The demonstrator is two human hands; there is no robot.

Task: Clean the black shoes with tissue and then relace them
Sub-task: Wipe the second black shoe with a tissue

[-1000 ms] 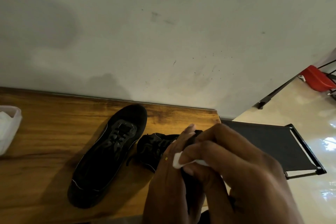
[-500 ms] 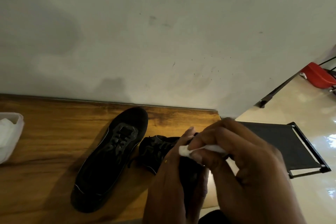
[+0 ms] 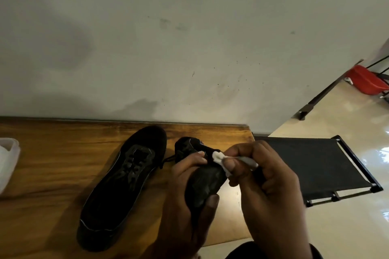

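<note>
At the lower middle of the frame, the right hand has its grip pinched on a wad of white tissue, pressed to the held shoe, which the left hand clasps from the left and underneath. That shoe's long axis runs up the frame toward the wall, so I judge the wipe will travel along it with the right hand nearer. The second shoe lies on the counter just left, slanting lower left to upper right, nearer the left hand
</note>
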